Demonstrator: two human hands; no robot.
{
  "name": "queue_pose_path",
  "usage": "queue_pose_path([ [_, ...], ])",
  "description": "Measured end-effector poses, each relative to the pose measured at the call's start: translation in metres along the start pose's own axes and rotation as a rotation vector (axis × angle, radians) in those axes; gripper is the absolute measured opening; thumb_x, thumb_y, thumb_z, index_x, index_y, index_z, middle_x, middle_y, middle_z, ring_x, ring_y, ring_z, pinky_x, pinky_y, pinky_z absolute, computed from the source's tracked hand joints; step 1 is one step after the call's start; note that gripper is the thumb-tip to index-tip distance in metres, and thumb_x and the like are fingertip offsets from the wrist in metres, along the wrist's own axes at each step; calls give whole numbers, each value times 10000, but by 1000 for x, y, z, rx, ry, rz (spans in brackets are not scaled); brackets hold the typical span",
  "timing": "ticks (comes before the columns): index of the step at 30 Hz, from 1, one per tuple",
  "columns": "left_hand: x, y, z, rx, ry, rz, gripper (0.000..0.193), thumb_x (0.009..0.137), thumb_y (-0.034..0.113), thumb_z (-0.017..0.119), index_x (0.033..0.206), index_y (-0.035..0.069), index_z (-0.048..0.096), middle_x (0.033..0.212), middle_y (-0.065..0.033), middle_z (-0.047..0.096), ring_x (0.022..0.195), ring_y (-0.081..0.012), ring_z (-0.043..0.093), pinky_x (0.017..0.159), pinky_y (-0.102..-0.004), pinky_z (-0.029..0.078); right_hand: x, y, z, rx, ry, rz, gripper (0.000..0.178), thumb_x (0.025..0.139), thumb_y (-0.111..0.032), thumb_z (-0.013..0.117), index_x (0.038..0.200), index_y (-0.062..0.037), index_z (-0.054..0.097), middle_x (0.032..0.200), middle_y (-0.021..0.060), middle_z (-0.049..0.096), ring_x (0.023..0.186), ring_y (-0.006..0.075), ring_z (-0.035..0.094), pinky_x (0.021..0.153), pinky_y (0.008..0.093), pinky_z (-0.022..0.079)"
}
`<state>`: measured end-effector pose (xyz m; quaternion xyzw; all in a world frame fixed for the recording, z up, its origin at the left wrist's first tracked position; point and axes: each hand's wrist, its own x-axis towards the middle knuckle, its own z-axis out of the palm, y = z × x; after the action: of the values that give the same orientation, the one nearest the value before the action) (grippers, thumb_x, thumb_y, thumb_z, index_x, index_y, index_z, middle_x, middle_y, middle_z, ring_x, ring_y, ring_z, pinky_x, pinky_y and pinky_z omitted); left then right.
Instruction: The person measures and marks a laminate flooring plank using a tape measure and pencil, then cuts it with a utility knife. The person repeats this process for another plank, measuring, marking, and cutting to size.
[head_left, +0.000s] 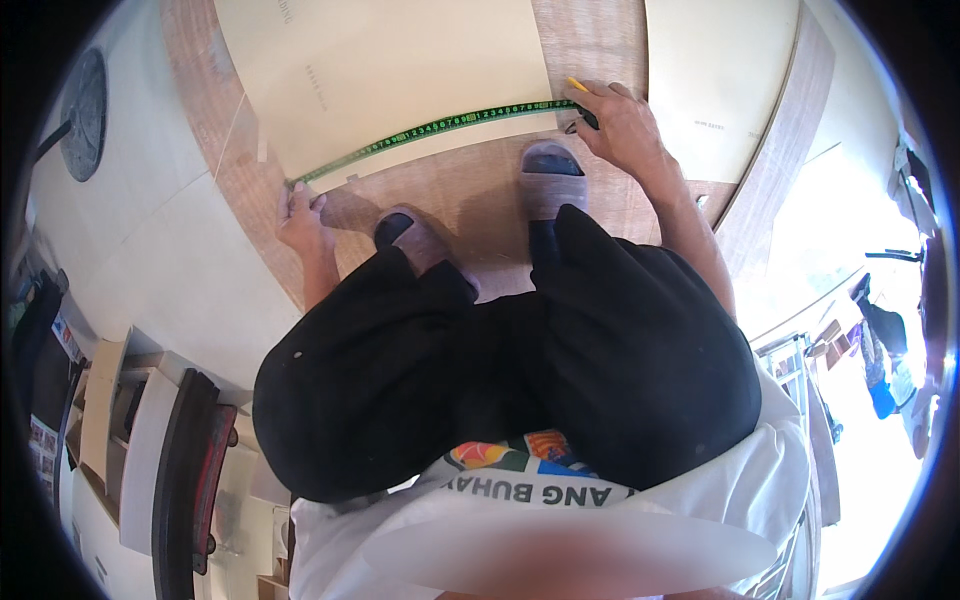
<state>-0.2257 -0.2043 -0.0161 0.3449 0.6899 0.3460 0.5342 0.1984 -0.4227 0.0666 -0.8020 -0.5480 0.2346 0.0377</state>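
Note:
A green tape measure (440,124) is stretched across the near part of a cream-coloured sheet (400,60) lying on brown plywood. My left hand (303,222) pinches the tape's end at the sheet's left edge. At the other end, my right hand (622,128) is closed around the tape's dark case, which the fingers partly cover. A yellow pencil (577,84) sticks out from between the fingers of that same hand. The tape runs slightly slanted, higher at the right than at the left.
My slippered feet (553,182) stand on the plywood (460,205) just below the tape. Another cream sheet (715,70) lies to the right. A round dark base (84,115) stands at the far left. Shelving (140,450) is at the lower left, and a metal ladder-like frame (790,365) at the right.

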Motion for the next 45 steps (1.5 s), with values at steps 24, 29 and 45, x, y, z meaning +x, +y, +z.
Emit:
queue_pose_path([
  [24, 7, 0, -5, 27, -31, 16, 520, 951, 43, 685, 1397, -123, 475, 1051, -125, 687, 802, -186, 675, 687, -327, 590, 2, -3, -5, -51, -53, 28, 419, 841, -179, 677, 1254, -105, 670, 1208, 136, 695, 1035, 340, 652, 873, 472, 565],
  [29, 8, 0, -5, 19, -11, -6, 523, 953, 44, 683, 1405, -115, 472, 1117, -142, 687, 846, -198, 686, 712, -340, 587, 0, -3, -4, -28, -10, 11, 422, 838, -178, 701, 1253, -104, 671, 1228, 129, 690, 1056, 340, 653, 881, 468, 566],
  [45, 11, -2, -8, 18, -26, -5, 494, 952, 57, 694, 1375, -114, 505, 1107, -143, 695, 846, -191, 686, 703, -332, 582, 0, -3, -4, -41, -61, 47, 399, 843, -183, 705, 1234, -113, 676, 1329, 110, 649, 1124, 344, 636, 922, 464, 556],
])
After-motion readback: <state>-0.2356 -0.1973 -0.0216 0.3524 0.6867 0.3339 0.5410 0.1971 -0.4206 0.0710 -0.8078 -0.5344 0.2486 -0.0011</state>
